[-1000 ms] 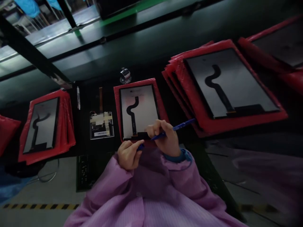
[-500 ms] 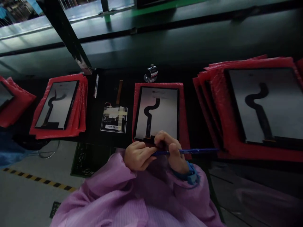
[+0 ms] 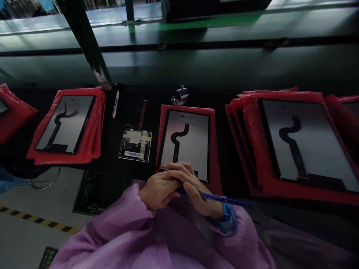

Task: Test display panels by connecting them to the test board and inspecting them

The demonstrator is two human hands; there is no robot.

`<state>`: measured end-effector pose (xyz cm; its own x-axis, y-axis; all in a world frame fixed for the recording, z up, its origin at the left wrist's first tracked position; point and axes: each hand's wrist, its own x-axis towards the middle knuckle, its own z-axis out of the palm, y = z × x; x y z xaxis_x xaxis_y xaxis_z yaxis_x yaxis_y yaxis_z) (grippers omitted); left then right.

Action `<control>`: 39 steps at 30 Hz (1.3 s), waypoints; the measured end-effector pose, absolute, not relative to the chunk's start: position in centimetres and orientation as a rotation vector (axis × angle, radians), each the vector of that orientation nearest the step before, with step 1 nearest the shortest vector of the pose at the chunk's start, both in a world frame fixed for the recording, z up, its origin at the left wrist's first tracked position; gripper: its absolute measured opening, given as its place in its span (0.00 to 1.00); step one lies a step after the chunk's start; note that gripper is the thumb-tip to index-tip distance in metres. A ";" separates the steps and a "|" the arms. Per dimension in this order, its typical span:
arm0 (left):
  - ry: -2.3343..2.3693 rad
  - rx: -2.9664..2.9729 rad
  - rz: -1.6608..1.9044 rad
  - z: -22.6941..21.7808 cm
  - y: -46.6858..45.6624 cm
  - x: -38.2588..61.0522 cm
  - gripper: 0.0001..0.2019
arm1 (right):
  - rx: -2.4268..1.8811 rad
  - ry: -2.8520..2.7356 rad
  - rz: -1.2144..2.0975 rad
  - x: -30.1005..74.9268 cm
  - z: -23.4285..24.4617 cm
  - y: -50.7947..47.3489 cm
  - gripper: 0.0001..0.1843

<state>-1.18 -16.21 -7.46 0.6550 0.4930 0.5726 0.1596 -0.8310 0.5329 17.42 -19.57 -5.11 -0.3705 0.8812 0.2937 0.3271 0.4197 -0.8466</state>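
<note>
Long dark bench (image 3: 127,119), stretching from left to right. At the far left, a red padded bag (image 3: 14,112); right of it, a stack of red padded sheets (image 3: 94,130). Then a white pen (image 3: 114,104) and an orange strip (image 3: 143,113) lying lengthwise, with a small taped circuit board (image 3: 135,145) just near of the strip. In the middle, a single red pad (image 3: 214,157), with a shiny metal counter (image 3: 180,95) at its far edge. On the right, a fanned pile of red sheets (image 3: 252,149).
</note>
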 end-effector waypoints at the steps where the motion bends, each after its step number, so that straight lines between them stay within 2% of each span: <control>1: 0.498 2.428 1.050 -7.5 -16.2 -1.2 0.24 | -1.016 -1.943 0.901 17.4 -4.8 -19.5 0.28; 6: 0.438 2.309 1.015 -6.7 -17.2 -1.1 0.18 | -0.916 -2.140 0.874 17.1 -1.7 -18.6 0.29; 11: 0.492 2.175 0.941 -2.3 -16.7 -1.1 0.17 | -0.712 -2.190 0.946 17.0 1.5 -16.0 0.29; 13: 0.579 2.155 0.941 -0.1 -15.4 -1.1 0.16 | -0.680 -2.119 0.976 17.3 2.4 -14.1 0.26; 16: 0.881 2.264 0.786 2.6 -12.4 -1.4 0.23 | -0.740 -1.894 0.940 18.3 3.1 -10.6 0.15; 18: 1.171 2.350 0.631 3.8 -9.8 -1.8 0.29 | -0.879 -1.611 0.898 19.2 2.9 -8.2 0.09; 20: 1.471 2.386 0.455 4.2 -6.9 -2.1 0.29 | -1.131 -1.362 0.828 20.5 2.0 -6.1 0.07; 23: 1.794 2.389 0.112 3.9 -2.5 -2.1 0.27 | -1.651 -1.262 0.511 23.1 -0.3 -4.0 0.11; 26: 1.844 2.354 -0.085 2.8 0.8 -1.8 0.30 | -2.094 -1.278 0.230 25.5 -2.9 -3.5 0.21; 29: 1.838 2.312 0.008 1.3 2.8 -1.5 0.29 | -2.316 -1.341 0.111 26.5 -4.3 -3.9 0.26; 33: 1.798 2.221 0.301 -1.0 4.1 -2.0 0.27 | -2.163 -1.657 -0.047 24.9 -3.3 -5.2 0.25; 36: 1.649 2.156 0.588 -2.3 4.4 -2.8 0.32 | -2.044 -1.971 0.044 22.5 -2.1 -6.5 0.28; 39: 1.550 2.079 0.773 -2.9 4.7 -3.2 0.32 | -2.023 -2.164 0.165 20.6 -1.5 -8.0 0.36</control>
<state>-3.24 4.66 -2.92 0.2185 0.9597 0.1769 0.7186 -0.2809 0.6361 20.60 -7.96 -1.53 -0.0620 0.9968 0.0509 0.9775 0.0709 -0.1988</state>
